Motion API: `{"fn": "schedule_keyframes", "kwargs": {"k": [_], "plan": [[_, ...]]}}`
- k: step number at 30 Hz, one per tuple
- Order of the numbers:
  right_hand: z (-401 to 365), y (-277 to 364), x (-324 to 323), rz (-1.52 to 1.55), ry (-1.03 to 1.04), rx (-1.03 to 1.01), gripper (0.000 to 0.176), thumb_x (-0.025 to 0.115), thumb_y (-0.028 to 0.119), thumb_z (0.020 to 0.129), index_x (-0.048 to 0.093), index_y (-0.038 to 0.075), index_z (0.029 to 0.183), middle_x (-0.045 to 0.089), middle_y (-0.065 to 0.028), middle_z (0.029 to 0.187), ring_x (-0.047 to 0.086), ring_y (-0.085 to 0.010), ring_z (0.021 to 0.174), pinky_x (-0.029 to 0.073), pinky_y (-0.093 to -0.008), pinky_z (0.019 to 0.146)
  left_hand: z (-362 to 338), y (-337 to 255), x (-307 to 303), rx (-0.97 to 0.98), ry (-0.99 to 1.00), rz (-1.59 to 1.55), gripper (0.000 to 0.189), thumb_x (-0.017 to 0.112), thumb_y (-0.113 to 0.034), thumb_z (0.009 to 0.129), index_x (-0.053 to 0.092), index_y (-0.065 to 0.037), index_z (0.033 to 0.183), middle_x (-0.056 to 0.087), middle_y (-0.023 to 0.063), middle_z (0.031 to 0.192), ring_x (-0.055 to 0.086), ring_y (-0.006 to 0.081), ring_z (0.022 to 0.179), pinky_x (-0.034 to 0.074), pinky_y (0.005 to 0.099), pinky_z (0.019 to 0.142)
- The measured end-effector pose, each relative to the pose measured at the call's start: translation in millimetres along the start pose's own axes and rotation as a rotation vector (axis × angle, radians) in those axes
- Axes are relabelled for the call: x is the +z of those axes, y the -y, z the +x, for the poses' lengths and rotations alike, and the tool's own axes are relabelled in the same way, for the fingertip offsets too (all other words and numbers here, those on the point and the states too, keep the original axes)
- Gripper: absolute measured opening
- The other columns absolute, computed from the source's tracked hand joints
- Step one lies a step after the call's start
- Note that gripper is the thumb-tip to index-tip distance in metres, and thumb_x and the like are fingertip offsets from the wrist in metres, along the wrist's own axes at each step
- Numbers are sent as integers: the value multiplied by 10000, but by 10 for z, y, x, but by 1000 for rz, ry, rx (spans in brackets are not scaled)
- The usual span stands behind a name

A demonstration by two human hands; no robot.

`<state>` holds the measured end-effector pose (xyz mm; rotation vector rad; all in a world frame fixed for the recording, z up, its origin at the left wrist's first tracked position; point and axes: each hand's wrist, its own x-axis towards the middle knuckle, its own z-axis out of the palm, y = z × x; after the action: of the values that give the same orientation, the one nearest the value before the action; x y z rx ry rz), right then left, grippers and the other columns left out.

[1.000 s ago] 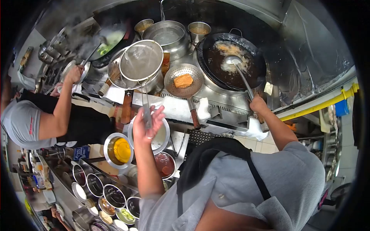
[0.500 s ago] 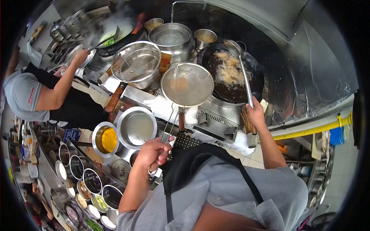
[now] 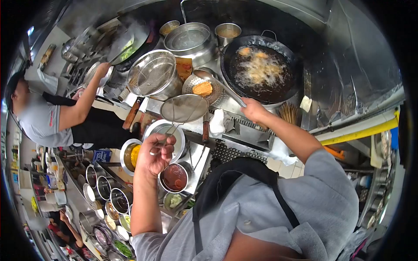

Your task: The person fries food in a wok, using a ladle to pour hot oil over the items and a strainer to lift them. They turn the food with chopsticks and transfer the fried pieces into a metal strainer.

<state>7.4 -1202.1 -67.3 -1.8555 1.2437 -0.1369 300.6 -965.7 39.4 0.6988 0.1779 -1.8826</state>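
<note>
My left hand [image 3: 156, 152] is closed around the wire handle of a round fine-mesh strainer [image 3: 185, 108], held level over the counter. In my right hand [image 3: 256, 111] is the long metal handle of a ladle [image 3: 228, 90], its bowl above a perforated skimmer. The skimmer [image 3: 190, 83] has a wooden handle, and a golden-brown fried piece [image 3: 202, 89] lies on it. To the right, a black wok [image 3: 298, 80] of dark oil holds pale, bubbling pieces [image 3: 261, 69] and a few browner ones.
A large mesh basket [image 3: 152, 71] rests on a pot left of the skimmer. Behind are a pot [image 3: 187, 39] under a tap and a small metal pot [image 3: 227, 32]. A co-worker [image 3: 56, 113] stirs a steaming wok at left. Bowls of ingredients [image 3: 119, 200] stand lower left.
The ladle has swung left from the wok to the skimmer. My left hand has drawn the strainer back and left, uncovering the fried piece. Some frying pieces have spread apart.
</note>
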Motion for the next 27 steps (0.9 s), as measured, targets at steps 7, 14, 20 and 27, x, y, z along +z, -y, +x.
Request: {"fn": "schedule_keyframes", "kwargs": {"k": [7, 14, 20, 27], "plan": [[253, -63, 114, 213, 160, 72, 318, 525, 116, 876, 474, -10, 1163, 496, -85, 579, 461, -181, 357, 388, -341, 325, 49, -239, 954, 220, -114, 207, 561, 496, -479, 903, 419, 55, 1059, 558, 121, 846, 561, 165, 607, 567, 280, 576], [151, -8, 17, 428, 223, 183, 511, 531, 84, 885, 347, -56, 1341, 462, -36, 602, 423, -118, 385, 352, -288, 309, 566, -278, 1110, 879, -432, 669, 772, 494, -739, 773, 440, -68, 1151, 476, 62, 835, 521, 203, 738, 509, 391, 705], [131, 18, -2, 550, 253, 327, 130, 492, 118, 922, 517, -9, 905, 465, -47, 596, 414, -128, 388, 358, -304, 317, 1076, -595, 1280, 1549, -1034, 2016, 397, 546, -346, 855, 496, 30, 974, 589, 216, 861, 580, 387, 746, 463, 456, 733], [70, 71, 57, 692, 366, 339, 140, 468, 113, 925, 483, -3, 848, 419, -18, 567, 381, -86, 392, 346, -257, 315, 1452, -266, 1536, 1672, -734, 1601, 88, 457, -58, 827, 435, 8, 881, 563, 262, 812, 552, 456, 780, 414, 497, 718]]}}
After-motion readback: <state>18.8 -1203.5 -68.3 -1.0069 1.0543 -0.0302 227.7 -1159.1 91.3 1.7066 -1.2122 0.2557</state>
